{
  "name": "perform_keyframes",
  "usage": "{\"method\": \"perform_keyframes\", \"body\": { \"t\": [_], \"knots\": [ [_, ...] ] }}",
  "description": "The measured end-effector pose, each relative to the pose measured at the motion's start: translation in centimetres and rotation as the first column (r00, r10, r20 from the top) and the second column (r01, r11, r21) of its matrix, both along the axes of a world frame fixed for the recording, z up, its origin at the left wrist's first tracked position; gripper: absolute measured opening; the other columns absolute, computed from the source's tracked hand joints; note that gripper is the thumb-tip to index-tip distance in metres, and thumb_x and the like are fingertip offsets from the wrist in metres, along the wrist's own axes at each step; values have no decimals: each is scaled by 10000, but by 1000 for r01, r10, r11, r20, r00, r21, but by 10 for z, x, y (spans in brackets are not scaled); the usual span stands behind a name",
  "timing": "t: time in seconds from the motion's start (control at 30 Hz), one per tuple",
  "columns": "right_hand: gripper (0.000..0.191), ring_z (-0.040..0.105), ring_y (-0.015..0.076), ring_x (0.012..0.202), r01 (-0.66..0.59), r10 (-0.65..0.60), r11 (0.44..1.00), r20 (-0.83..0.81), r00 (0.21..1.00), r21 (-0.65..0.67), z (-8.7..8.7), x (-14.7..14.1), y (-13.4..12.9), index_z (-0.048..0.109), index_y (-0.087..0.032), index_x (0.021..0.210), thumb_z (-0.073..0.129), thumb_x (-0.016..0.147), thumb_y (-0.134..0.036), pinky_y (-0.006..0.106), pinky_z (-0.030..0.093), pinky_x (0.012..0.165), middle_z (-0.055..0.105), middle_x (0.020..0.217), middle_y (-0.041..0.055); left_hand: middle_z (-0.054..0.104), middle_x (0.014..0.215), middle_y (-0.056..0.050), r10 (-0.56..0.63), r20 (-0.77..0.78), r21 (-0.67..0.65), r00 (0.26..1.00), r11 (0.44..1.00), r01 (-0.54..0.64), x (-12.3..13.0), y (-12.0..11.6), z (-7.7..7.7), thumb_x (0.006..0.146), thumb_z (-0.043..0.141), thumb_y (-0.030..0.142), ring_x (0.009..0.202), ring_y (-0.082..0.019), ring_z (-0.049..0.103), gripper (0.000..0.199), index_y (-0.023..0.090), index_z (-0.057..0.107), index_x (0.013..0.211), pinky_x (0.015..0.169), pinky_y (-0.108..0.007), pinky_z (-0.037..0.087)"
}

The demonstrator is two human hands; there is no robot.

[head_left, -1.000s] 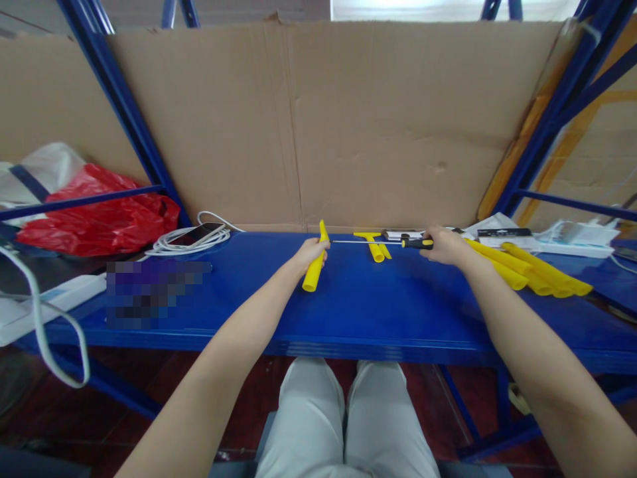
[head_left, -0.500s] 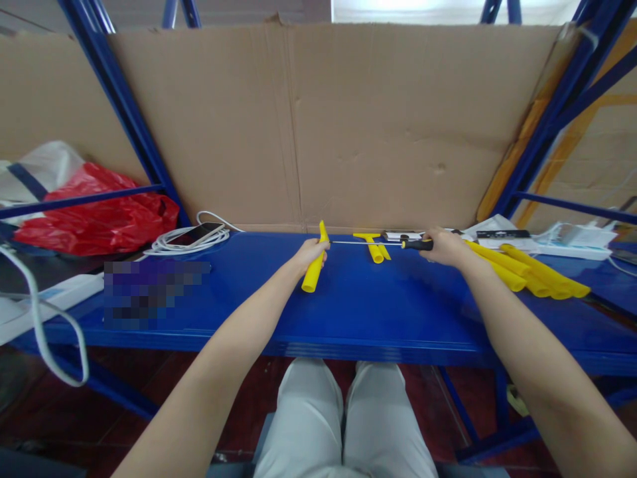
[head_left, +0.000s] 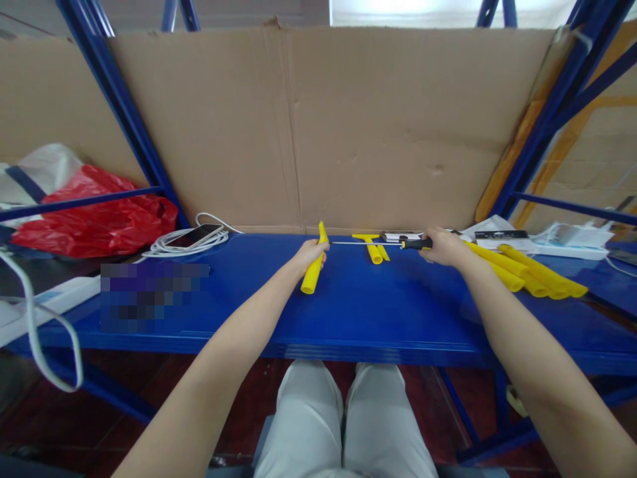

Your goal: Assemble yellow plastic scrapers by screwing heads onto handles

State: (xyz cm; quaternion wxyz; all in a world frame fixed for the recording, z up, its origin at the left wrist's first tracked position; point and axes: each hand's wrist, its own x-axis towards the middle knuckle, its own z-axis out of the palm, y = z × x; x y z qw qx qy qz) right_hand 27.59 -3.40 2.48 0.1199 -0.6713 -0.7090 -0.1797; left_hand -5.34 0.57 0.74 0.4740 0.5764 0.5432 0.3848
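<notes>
My left hand [head_left: 312, 253] is closed around a yellow T-shaped handle [head_left: 310, 279], its hollow round end tilted toward me. My right hand [head_left: 442, 245] grips the black handle of a screwdriver [head_left: 417, 244]. The screwdriver's long thin shaft lies nearly level and reaches left to the yellow piece by my left fingers; whether the tip sits in a screw is too small to tell. Behind the shaft, another yellow T-shaped handle [head_left: 374, 252] rests on the blue table, with a smaller yellow piece [head_left: 383, 252] beside it.
Several yellow tubes [head_left: 540, 279] lie at the right of the blue table [head_left: 368, 312]. A white power strip [head_left: 572, 249] sits behind them. To the left are a coiled white cable [head_left: 162, 247], a phone [head_left: 196, 235] and a red plastic bag [head_left: 99, 216]. A cardboard sheet [head_left: 373, 133] stands at the back.
</notes>
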Motion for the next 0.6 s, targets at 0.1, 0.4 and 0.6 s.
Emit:
{"method": "perform_keyframes", "body": {
  "t": [0.1,0.4,0.6],
  "knots": [
    [348,658,296,841,113,-114,993,-13,993,-11,4,-5,-6,591,-194,1050,599,742,-355,351,471,677,697,906,122,437,432,73,-4,2,5,1000,1000,4,1,-1,1,801,526,142,340,-96,415,155,149,551,953,399,-200,361],
    [341,636,309,993,6,-6,999,-4,1000,-47,2,-6,-9,618,-182,1064,536,773,-340,379,474,786,686,1064,149,436,424,75,-14,26,6,1000,1000,14,1,-2,1,815,497,129,335,-101,424,191,135,542,1001,393,-201,351],
    [342,644,304,888,76,-75,994,-5,997,79,-3,-4,-14,585,-177,1056,562,775,-369,370,461,726,687,958,145,413,401,85,-32,40,22,999,999,31,3,-6,5,822,472,106,316,-98,407,170,140,535,976,380,-195,324]
  ]
}}
